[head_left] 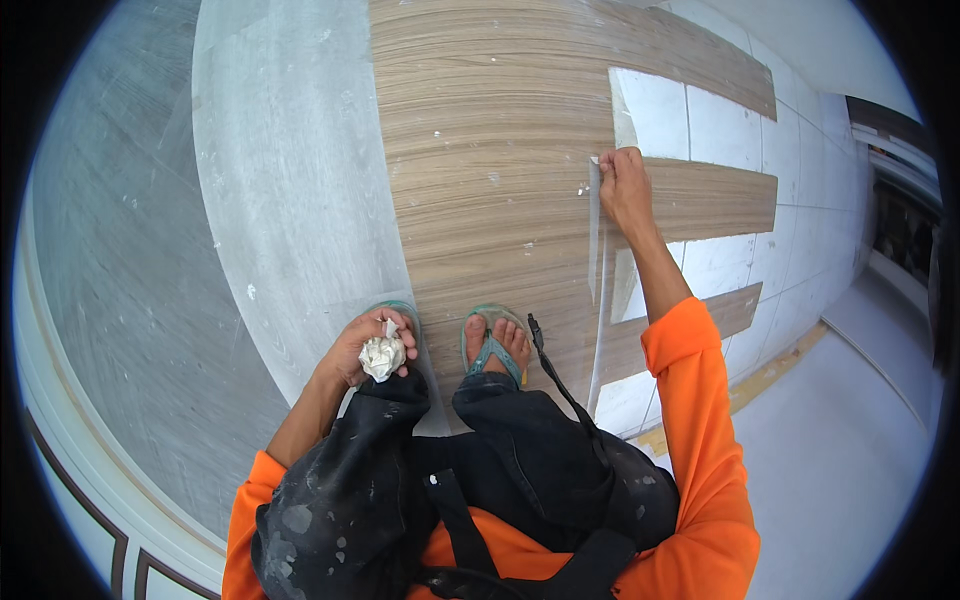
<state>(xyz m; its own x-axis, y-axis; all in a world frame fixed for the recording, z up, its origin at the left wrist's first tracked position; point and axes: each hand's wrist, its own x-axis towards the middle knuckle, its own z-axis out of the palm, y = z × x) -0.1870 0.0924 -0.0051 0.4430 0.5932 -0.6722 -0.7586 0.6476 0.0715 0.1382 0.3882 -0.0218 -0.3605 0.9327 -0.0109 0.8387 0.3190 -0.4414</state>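
Observation:
My left hand [352,347] is closed around a crumpled white wad [383,355] that looks like paper or used tape, held above my left knee. Out to the right, my right hand [626,187] pinches the end of a thin translucent strip [593,225] that looks like clear tape or film. This strip runs down the wood-look planks [490,150] toward my right leg. My right fingertips are close to the plank surface, and what lies beneath them is hidden.
Planks end in staggered tongues over white tiles [725,130] on the right. Grey flooring [290,150] lies to the left. My sandalled foot [497,345] rests on the planks, with a black cable [560,380] hanging beside it. A white panelled wall [95,500] borders the lower left.

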